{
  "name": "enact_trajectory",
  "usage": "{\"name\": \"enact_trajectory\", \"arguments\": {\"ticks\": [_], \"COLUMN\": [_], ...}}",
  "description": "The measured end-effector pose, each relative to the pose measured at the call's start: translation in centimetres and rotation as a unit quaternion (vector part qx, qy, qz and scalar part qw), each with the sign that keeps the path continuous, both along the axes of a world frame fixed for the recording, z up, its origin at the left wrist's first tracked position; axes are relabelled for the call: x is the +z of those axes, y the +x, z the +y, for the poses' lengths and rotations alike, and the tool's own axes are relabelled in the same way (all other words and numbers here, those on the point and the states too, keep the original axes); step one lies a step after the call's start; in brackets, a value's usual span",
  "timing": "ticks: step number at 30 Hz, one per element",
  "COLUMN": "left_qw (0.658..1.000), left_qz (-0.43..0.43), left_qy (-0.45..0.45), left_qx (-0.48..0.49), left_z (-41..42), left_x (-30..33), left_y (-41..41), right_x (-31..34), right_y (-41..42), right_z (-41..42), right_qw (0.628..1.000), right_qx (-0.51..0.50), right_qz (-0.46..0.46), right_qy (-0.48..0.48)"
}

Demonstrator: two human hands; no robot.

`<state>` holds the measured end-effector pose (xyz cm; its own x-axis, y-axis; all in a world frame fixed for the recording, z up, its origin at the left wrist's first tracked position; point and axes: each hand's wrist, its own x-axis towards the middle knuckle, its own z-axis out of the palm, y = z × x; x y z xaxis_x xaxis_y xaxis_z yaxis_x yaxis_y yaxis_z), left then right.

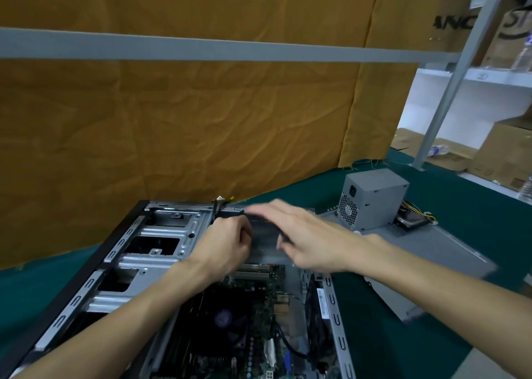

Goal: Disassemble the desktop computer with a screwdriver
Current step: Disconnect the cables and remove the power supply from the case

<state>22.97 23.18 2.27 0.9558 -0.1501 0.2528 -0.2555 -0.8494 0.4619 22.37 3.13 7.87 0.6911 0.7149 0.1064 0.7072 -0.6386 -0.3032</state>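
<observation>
Head view shows the open case (121, 263) lying on the green table (388, 335) at near left, motherboard (259, 321) exposed. Over its far end the left hand (227, 246) is curled round the edge of a dark blurred part (263, 244), while the right hand (302, 237) lies across it with fingers straight. A power supply (371, 197) stands on a grey panel (431, 252), far right.

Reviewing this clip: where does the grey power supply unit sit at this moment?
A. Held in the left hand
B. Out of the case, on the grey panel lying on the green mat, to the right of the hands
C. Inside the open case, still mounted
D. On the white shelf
B: the power supply unit stands on the grey panel to the right of the open case.
</observation>
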Motion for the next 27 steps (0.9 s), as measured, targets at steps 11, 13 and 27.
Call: {"name": "enact_trajectory", "arguments": {"ticks": [11, 13, 27], "left_qw": [0.996, 0.995, 0.945], "left_qz": [-0.081, -0.035, 0.168], "left_qy": [-0.001, 0.024, 0.173], "left_qx": [-0.037, -0.088, -0.223], "left_z": [0.5, 0.6, 0.5], "left_x": [0.0, -0.1, 0.1], "left_y": [0.2, 0.2, -2.4], "right_x": [0.7, -0.1, -3.7], "right_y": [8.7, 9.8, 8.4], "right_z": [-0.4, 0.7, 1.0], "right_qw": [0.936, 0.96, 0.972], "right_qx": [-0.222, -0.266, -0.206], "right_qz": [-0.271, -0.082, -0.016], "right_qy": [-0.039, -0.026, -0.114]}}
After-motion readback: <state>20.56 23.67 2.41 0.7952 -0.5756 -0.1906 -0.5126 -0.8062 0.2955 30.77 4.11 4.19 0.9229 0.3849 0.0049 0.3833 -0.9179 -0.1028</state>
